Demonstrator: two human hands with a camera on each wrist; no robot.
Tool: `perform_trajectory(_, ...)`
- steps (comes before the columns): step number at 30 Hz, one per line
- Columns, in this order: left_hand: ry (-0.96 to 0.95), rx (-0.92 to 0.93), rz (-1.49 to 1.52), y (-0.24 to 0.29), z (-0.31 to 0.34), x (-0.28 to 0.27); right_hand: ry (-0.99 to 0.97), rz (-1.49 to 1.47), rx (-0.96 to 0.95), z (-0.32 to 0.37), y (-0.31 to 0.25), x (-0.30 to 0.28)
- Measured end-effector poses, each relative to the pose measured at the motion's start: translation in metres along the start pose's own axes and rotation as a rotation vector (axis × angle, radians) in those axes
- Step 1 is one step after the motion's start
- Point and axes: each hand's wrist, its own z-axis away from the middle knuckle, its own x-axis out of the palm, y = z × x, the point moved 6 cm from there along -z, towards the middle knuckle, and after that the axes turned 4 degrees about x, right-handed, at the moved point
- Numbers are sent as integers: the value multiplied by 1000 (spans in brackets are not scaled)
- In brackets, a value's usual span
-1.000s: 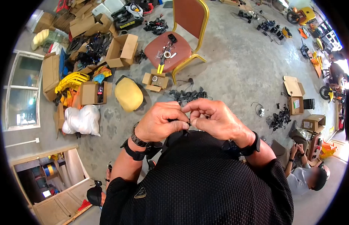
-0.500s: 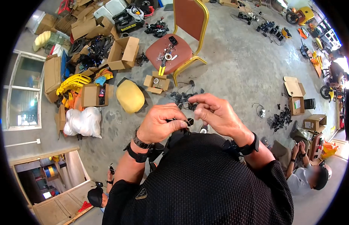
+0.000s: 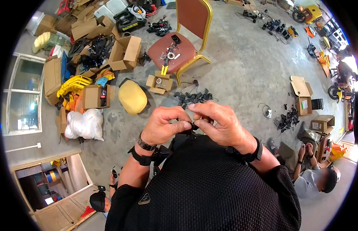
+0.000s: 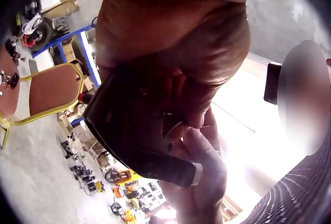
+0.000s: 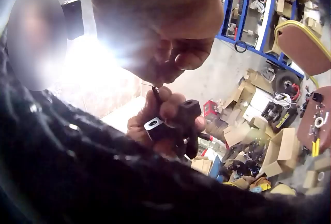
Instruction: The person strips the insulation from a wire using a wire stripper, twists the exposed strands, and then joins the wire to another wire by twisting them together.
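Note:
A small black part [image 4: 139, 131] with a curved dark body is held in the left hand [image 3: 166, 124], its fingers curled round it. In the right wrist view two blocky ends of the black part [image 5: 189, 109] stick out between the left hand's fingers [image 5: 168, 102]. The right hand [image 3: 221, 125] meets the left at the fingertips, thumb and forefinger pinching at a thin dark wire [image 5: 156, 93] that rises from the part. Much of the part is hidden by the fingers in the head view.
Ahead stands a red chair [image 3: 194, 19] with pliers [image 3: 164, 69] and small items on its seat. Behind the hands lie black parts [image 3: 192, 98] on the floor, beside a small open box [image 3: 159, 85] and a yellow cushion [image 3: 132, 97]. A seated person [image 3: 311, 181] is at right.
The right hand moved up and away from the left hand half a second ago, and is now back against it at the fingertips. The left hand keeps its grip on the black part.

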Motion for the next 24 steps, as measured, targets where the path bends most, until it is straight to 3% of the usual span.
perform_trajectory(6,-18,70,-106,4,-1,2,-51,-101,116,4,9,4)
perform_trajectory(12,-37,152,-291,17,-2,7,-111,-604,556,13,35,13)
perform_trajectory(15,-106,313,-559,26,-4,15,-287,-682,783,15,44,17)
perform_trajectory(18,-101,306,-625,24,-6,17,-351,-712,872,17,56,17)
perform_trajectory(21,-8,180,-489,14,-2,7,-161,-585,846,15,55,9)
perform_trajectory(24,59,61,-246,1,4,-1,-33,-372,657,22,61,4)
